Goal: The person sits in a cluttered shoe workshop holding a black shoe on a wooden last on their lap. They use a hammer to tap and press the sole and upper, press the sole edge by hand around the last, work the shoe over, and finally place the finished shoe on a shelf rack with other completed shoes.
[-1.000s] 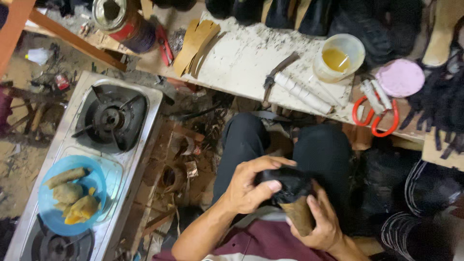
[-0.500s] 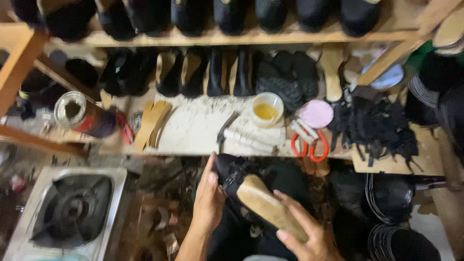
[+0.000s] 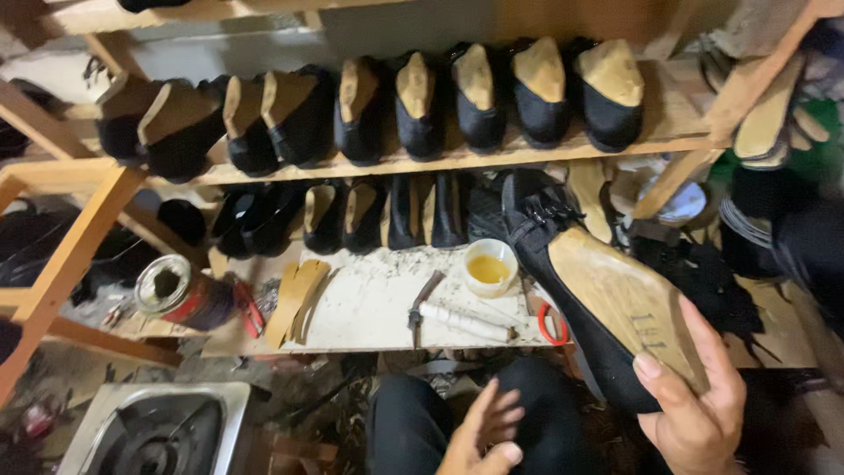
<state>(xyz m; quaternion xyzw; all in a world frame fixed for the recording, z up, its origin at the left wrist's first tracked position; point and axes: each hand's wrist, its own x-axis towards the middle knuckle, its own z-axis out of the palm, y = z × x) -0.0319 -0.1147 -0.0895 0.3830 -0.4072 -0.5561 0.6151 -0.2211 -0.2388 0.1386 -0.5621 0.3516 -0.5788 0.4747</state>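
Note:
My right hand [image 3: 694,400] grips a black shoe [image 3: 587,280] stretched over a wooden last, its pale sole side facing up, raised at the right toward the lower wooden shelf [image 3: 457,160]. My left hand [image 3: 482,431] hovers free near my knee at the bottom centre, fingers loosely apart, holding nothing. A row of similar black shoes on lasts [image 3: 475,97] lines the shelf, and more stand below it [image 3: 352,215].
A low stained work board [image 3: 369,308] carries a cup of yellow glue [image 3: 490,266], a knife-like tool [image 3: 422,299], white sticks [image 3: 464,323], red-handled scissors [image 3: 550,324], insole pieces [image 3: 294,299] and a tipped tin can [image 3: 180,293]. A gas stove [image 3: 163,431] sits bottom left.
My view has tilted up from my lap to the shelves. My right hand has lifted the shoe up and rightward; my left hand has let go and dropped to my knee.

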